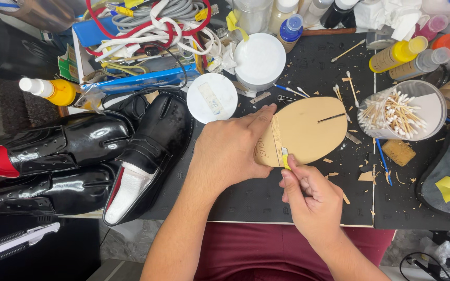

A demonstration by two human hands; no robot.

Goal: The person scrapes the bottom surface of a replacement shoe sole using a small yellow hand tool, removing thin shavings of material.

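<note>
Currently trimming: left hand (230, 151) lies flat, fingers spread, pinning a tan oval sole piece (308, 130) to the black cutting mat (266, 198). Right hand (311, 200) is closed around a small yellow-handled knife (286, 161), blade at the piece's near edge beside the pinning thumb. Shavings (365, 176) lie right of the grip. Judged next: steady drawn cut, blade clear of the thumb.

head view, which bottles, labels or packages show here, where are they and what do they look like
Yellow squeeze bottle with white cap: left edge, lying tilted.
Yellow bottle with yellow cap: upper right, lying tilted.
Round white lid with pale rectangular label: above the left hand.
Clear round tub of cotton swabs: right of the tan oval sole piece.
Blue cardboard box of cables: upper left.
</note>
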